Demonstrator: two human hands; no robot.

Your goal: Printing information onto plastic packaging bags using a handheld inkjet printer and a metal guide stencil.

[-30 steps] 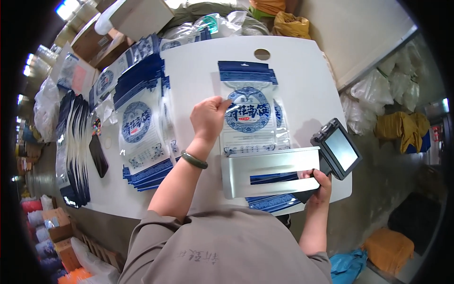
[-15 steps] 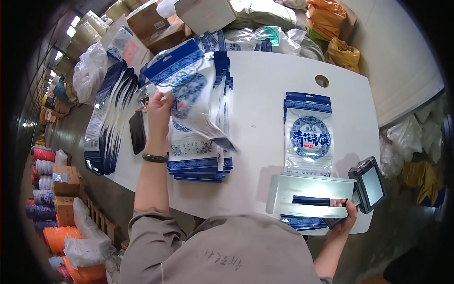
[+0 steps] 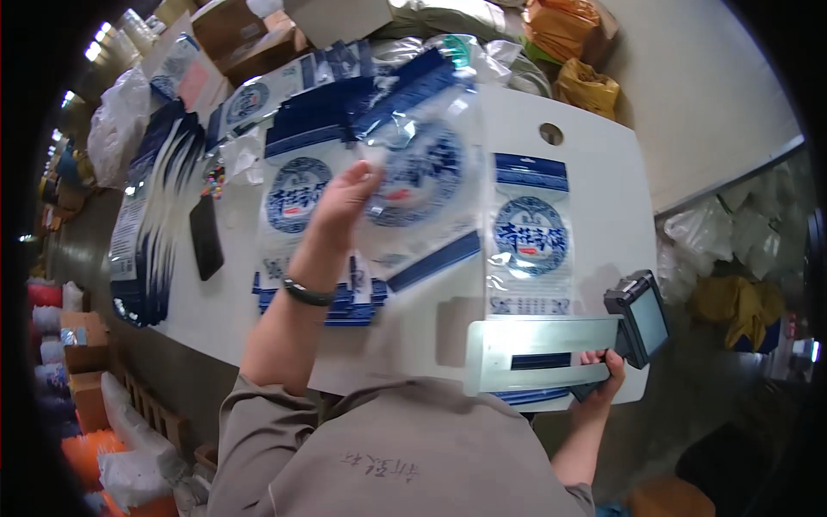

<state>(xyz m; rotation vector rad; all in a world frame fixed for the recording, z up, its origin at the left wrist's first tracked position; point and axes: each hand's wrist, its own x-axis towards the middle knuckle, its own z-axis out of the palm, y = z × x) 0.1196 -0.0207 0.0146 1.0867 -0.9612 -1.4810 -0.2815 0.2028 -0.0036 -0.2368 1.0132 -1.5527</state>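
My left hand (image 3: 345, 202) grips the edge of a clear plastic packaging bag (image 3: 422, 168) with blue bands and a round blue print. The bag is lifted, tilted and blurred, beside a thick stack of like bags (image 3: 295, 194). On the right, my right hand (image 3: 606, 375) is closed around the lower part of a black handheld printer with a screen (image 3: 642, 317). A silver metal guide plate (image 3: 551, 332) with a long slot extends left from the printer. It lies across the lower part of another bag stack (image 3: 531, 233); blue film shows through the slot.
The white table (image 3: 422, 336) has a round hole at its far right. At left stand folded bags (image 3: 151, 215), a dark phone (image 3: 205, 239) and colourful beads (image 3: 213, 181). Cardboard boxes (image 3: 228, 34) and sacks (image 3: 560, 30) line the back. Orange and wrapped bundles sit on the floor at left.
My left hand has carried the bag rightward from above the stack, and its print now faces up more fully. The right hand keeps its hold on the printer; the whole view has shifted slightly.
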